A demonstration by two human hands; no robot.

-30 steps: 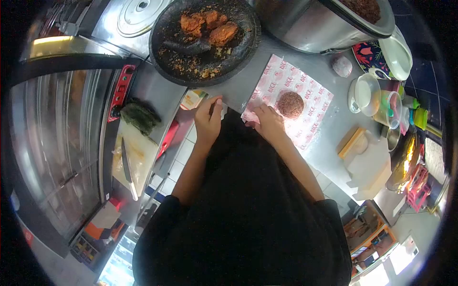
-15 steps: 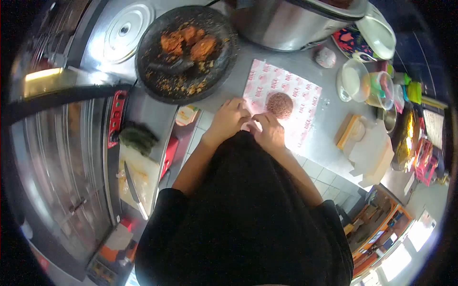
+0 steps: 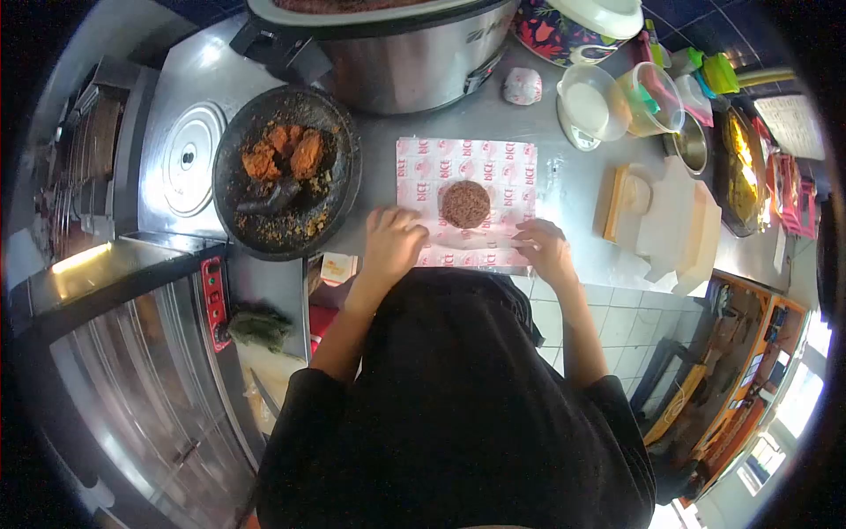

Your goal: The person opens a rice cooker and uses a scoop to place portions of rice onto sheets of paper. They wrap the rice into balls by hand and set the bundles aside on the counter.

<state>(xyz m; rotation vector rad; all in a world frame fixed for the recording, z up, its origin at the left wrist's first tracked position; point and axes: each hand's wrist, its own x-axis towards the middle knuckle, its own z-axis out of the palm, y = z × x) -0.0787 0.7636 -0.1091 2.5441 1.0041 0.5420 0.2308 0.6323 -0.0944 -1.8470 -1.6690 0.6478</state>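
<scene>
A sheet of pink-and-white printed wrapping paper (image 3: 509,176) lies on the steel counter. On it rests a round, brown, grainy patty (image 3: 465,204), which looks like pressed rice. My left hand (image 3: 394,245) has its fingers curled on the paper's lower left edge. At the opposite side, my right hand (image 3: 545,250) pinches the lower right edge. Between both hands the near strip of paper is folded up, just short of the patty. Neither hand touches the patty.
A dark pan (image 3: 330,212) with fried pieces and crumbs stands left. Behind is a large steel cooker (image 3: 397,75). A small wrapped ball (image 3: 523,86), clear plastic tubs (image 3: 652,97) and an open cardboard box (image 3: 674,220) are to the right.
My hands have spread apart from close together to opposite sides of the paper. The paper's near edge is now folded toward the patty. The camera view has turned.
</scene>
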